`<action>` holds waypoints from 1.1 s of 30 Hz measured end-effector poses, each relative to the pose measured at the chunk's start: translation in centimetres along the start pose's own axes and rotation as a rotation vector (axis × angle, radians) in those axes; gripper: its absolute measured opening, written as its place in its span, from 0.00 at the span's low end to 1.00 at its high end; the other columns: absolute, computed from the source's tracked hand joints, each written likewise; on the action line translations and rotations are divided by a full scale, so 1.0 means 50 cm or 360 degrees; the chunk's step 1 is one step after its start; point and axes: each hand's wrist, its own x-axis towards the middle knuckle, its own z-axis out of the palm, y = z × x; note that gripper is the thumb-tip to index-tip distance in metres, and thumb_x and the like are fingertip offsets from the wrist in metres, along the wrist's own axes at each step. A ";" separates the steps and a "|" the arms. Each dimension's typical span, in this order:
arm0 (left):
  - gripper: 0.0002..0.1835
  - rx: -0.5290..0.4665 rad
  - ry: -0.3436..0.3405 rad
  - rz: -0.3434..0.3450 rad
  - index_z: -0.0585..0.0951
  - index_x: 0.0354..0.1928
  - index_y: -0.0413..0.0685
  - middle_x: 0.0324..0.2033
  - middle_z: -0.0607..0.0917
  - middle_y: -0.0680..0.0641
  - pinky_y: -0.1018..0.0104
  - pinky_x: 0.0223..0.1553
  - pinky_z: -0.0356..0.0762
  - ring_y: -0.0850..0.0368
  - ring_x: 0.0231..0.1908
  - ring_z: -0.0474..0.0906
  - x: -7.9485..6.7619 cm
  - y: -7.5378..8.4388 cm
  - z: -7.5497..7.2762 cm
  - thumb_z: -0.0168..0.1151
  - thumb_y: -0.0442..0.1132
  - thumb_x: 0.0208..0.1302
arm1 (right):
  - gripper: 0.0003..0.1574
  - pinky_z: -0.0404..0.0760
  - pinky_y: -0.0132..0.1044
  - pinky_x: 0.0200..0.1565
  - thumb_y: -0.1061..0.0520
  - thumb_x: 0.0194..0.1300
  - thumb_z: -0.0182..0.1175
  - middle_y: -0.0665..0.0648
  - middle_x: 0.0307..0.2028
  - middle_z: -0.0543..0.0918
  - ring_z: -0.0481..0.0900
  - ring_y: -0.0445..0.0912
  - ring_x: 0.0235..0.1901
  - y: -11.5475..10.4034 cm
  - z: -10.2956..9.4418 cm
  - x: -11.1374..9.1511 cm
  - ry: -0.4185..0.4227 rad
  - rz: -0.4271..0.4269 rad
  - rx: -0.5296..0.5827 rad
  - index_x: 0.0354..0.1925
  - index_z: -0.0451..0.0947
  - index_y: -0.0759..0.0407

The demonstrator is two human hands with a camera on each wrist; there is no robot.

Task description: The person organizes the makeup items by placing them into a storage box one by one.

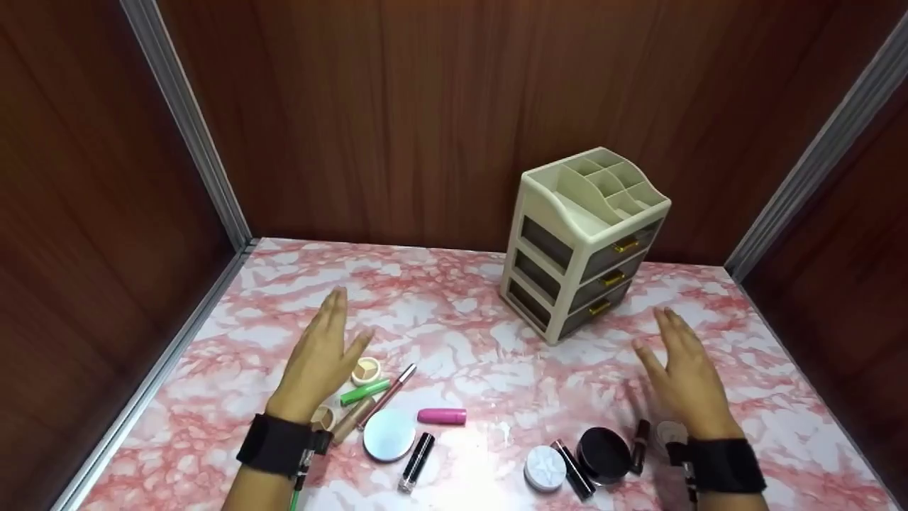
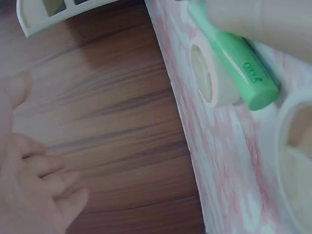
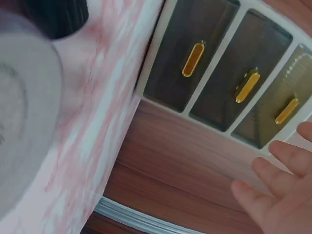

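My left hand (image 1: 319, 362) is held with straight fingers and nothing in it, over the left group of cosmetics. Beside and under it are a round three-colour palette (image 1: 366, 371), a green tube (image 2: 243, 68), a slim reddish stick (image 1: 389, 394), a beige tube (image 1: 352, 421) and a second round palette (image 1: 323, 419), partly hidden. My right hand (image 1: 688, 376), fingers extended and holding nothing, is to the right of a cream drawer organizer (image 1: 571, 266). Near its wrist are a dark tube (image 1: 640, 446) and a pale round container (image 1: 670, 433).
A pale blue round compact (image 1: 389, 435), pink tube (image 1: 441, 416) and black tube (image 1: 417, 458) lie left of centre. At the front right are a white jar (image 1: 545, 468), another black tube (image 1: 573, 470) and a black-lidded jar (image 1: 603, 454). Wooden panels (image 1: 397, 128) enclose the marbled table (image 1: 454, 326).
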 end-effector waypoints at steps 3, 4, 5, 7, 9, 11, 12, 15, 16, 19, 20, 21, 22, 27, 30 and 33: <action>0.42 -0.0095 0.0147 0.0026 0.51 0.75 0.40 0.73 0.54 0.39 0.48 0.68 0.53 0.43 0.71 0.53 0.013 0.019 0.004 0.51 0.57 0.72 | 0.43 0.50 0.69 0.63 0.39 0.74 0.48 0.69 0.72 0.53 0.52 0.69 0.68 0.011 -0.016 0.016 0.0017 0.0045 0.0034 0.76 0.47 0.55; 0.41 -0.0126 0.0181 0.0046 0.52 0.75 0.40 0.72 0.56 0.38 0.48 0.68 0.54 0.43 0.70 0.55 0.023 0.031 0.007 0.52 0.57 0.72 | 0.43 0.51 0.68 0.63 0.39 0.74 0.49 0.69 0.72 0.54 0.53 0.70 0.67 0.017 -0.022 0.025 0.0040 0.0061 0.0043 0.76 0.48 0.56; 0.40 -0.0151 0.0198 0.0066 0.53 0.75 0.40 0.72 0.57 0.38 0.48 0.68 0.54 0.43 0.69 0.56 0.033 0.045 0.010 0.53 0.57 0.71 | 0.43 0.52 0.68 0.63 0.39 0.74 0.49 0.69 0.71 0.56 0.55 0.70 0.67 0.023 -0.028 0.036 0.0069 0.0078 0.0058 0.76 0.50 0.57; 0.41 -0.0204 0.0202 0.0096 0.55 0.74 0.41 0.71 0.58 0.38 0.49 0.68 0.55 0.42 0.69 0.57 0.055 0.076 0.021 0.54 0.57 0.70 | 0.42 0.56 0.67 0.62 0.39 0.73 0.50 0.70 0.69 0.60 0.59 0.70 0.65 0.038 -0.036 0.056 0.0130 0.0123 0.0124 0.75 0.53 0.58; 0.42 -0.0256 0.0173 0.0086 0.54 0.75 0.42 0.71 0.58 0.38 0.49 0.68 0.55 0.42 0.69 0.57 0.074 0.108 0.036 0.54 0.58 0.70 | 0.41 0.61 0.64 0.61 0.40 0.73 0.50 0.71 0.67 0.64 0.62 0.69 0.64 0.055 -0.038 0.078 0.0183 0.0171 0.0225 0.74 0.55 0.60; 0.43 -0.0301 0.0137 0.0073 0.53 0.75 0.42 0.71 0.58 0.38 0.50 0.68 0.54 0.43 0.69 0.56 0.091 0.137 0.053 0.54 0.59 0.69 | 0.41 0.64 0.61 0.60 0.40 0.73 0.50 0.70 0.66 0.65 0.64 0.67 0.63 0.071 -0.038 0.097 0.0200 0.0219 0.0338 0.73 0.56 0.61; 0.43 -0.0326 0.0125 0.0072 0.53 0.75 0.41 0.71 0.59 0.38 0.51 0.68 0.54 0.43 0.69 0.56 0.099 0.151 0.063 0.54 0.59 0.69 | 0.41 0.65 0.60 0.60 0.39 0.73 0.49 0.69 0.67 0.66 0.65 0.65 0.64 0.078 -0.037 0.106 0.0192 0.0244 0.0394 0.73 0.56 0.62; 0.43 -0.0391 0.0071 0.0069 0.53 0.74 0.39 0.71 0.59 0.37 0.53 0.68 0.53 0.43 0.69 0.56 0.120 0.192 0.088 0.54 0.59 0.69 | 0.43 0.65 0.58 0.61 0.37 0.73 0.47 0.68 0.68 0.65 0.64 0.63 0.65 0.093 -0.039 0.131 0.0155 0.0309 0.0492 0.73 0.55 0.62; 0.43 -0.0418 0.0054 0.0081 0.54 0.74 0.38 0.71 0.58 0.37 0.54 0.69 0.52 0.44 0.70 0.56 0.128 0.205 0.094 0.55 0.58 0.70 | 0.44 0.65 0.57 0.62 0.36 0.73 0.47 0.67 0.68 0.64 0.63 0.62 0.65 0.095 -0.042 0.138 0.0145 0.0326 0.0506 0.73 0.55 0.62; 0.43 -0.0452 0.0001 0.0106 0.53 0.74 0.38 0.71 0.58 0.39 0.55 0.69 0.51 0.46 0.70 0.55 0.153 0.243 0.107 0.55 0.58 0.69 | 0.46 0.64 0.57 0.62 0.33 0.72 0.45 0.66 0.68 0.65 0.63 0.62 0.65 0.101 -0.049 0.164 0.0130 0.0354 0.0510 0.73 0.55 0.61; 0.43 -0.0456 -0.0010 0.0118 0.53 0.74 0.39 0.71 0.58 0.39 0.55 0.69 0.51 0.46 0.70 0.55 0.162 0.254 0.111 0.55 0.59 0.69 | 0.46 0.64 0.57 0.63 0.32 0.72 0.45 0.66 0.68 0.65 0.64 0.62 0.65 0.102 -0.051 0.173 0.0134 0.0355 0.0505 0.73 0.56 0.61; 0.43 -0.0466 -0.0019 0.0127 0.53 0.75 0.40 0.72 0.58 0.39 0.55 0.69 0.51 0.46 0.70 0.55 0.170 0.265 0.114 0.55 0.59 0.69 | 0.46 0.64 0.57 0.63 0.32 0.72 0.45 0.66 0.67 0.66 0.64 0.62 0.65 0.104 -0.052 0.182 0.0137 0.0354 0.0494 0.73 0.56 0.61; 0.44 -0.0470 -0.0029 0.0133 0.52 0.75 0.41 0.72 0.58 0.39 0.55 0.69 0.51 0.46 0.70 0.55 0.177 0.275 0.118 0.54 0.59 0.69 | 0.46 0.64 0.57 0.62 0.32 0.72 0.45 0.67 0.67 0.66 0.64 0.62 0.65 0.106 -0.053 0.191 0.0139 0.0348 0.0485 0.73 0.56 0.62; 0.45 -0.0498 -0.0093 0.0109 0.51 0.76 0.45 0.72 0.57 0.40 0.54 0.69 0.52 0.46 0.70 0.55 0.200 0.317 0.151 0.51 0.64 0.68 | 0.46 0.64 0.59 0.61 0.32 0.72 0.44 0.69 0.65 0.68 0.66 0.64 0.64 0.114 -0.051 0.225 0.0124 0.0354 0.0466 0.72 0.57 0.64; 0.46 -0.0524 -0.0145 0.0089 0.50 0.76 0.47 0.72 0.56 0.41 0.54 0.69 0.52 0.47 0.70 0.54 0.204 0.341 0.178 0.51 0.65 0.68 | 0.47 0.63 0.59 0.61 0.32 0.73 0.42 0.69 0.65 0.68 0.65 0.64 0.64 0.119 -0.044 0.240 0.0092 0.0377 0.0493 0.72 0.56 0.65; 0.46 -0.0529 -0.0195 0.0084 0.50 0.76 0.47 0.73 0.56 0.42 0.55 0.69 0.51 0.47 0.71 0.54 0.203 0.363 0.207 0.50 0.66 0.67 | 0.47 0.62 0.60 0.62 0.32 0.73 0.39 0.71 0.66 0.66 0.63 0.65 0.64 0.128 -0.034 0.250 0.0050 0.0392 0.0520 0.73 0.55 0.65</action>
